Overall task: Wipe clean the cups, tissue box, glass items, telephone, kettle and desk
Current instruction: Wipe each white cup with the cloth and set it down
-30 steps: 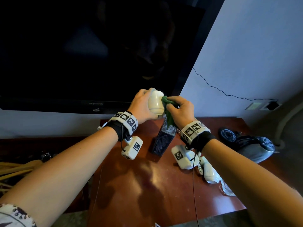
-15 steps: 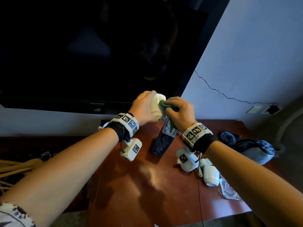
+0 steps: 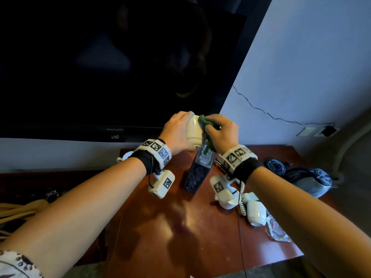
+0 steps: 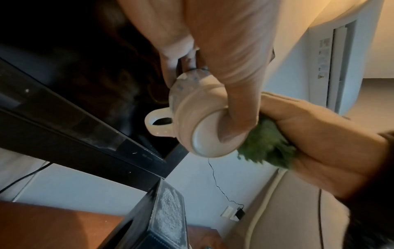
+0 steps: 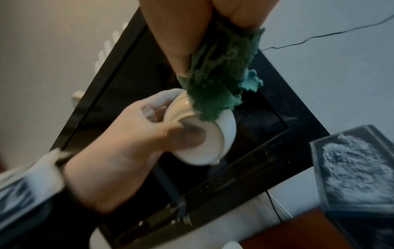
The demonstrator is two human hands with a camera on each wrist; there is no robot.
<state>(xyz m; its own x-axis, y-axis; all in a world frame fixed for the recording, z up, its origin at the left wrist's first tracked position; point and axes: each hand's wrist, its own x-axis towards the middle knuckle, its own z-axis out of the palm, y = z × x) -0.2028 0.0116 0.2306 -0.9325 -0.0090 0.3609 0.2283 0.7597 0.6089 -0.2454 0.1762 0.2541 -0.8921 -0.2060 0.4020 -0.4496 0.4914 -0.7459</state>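
We have the white cup (image 3: pixel 193 131) up in the air in front of the dark television (image 3: pixel 112 63), well above the table (image 3: pixel 180 233). Our left hand (image 3: pixel 177 132) wraps it, fingers curled round the body and the thumb pressed flat on its base, as the left wrist view shows; the handle sticks out on the far side, toward the screen. Our right hand (image 3: pixel 221 132) is bunched round a green cloth (image 3: pixel 203 122), pushing it against the cup's side near the rim. From the right wrist view the cloth (image 5: pixel 215 84) hangs out of the fist and drapes onto the cup (image 5: pixel 204 134).

Down below, right under the cup, the dark tissue box (image 3: pixel 197 171) stands on the table, its top dusted white. To the right of it lie another white cup (image 3: pixel 256 214) on its side, a coiled phone cord (image 3: pixel 242 205) just beside that, and a clear glass item (image 3: pixel 278 230) near the table's front right edge. Farther right a grey-blue rounded thing (image 3: pixel 309 180) sits at the table's far side; we cannot tell what it is.
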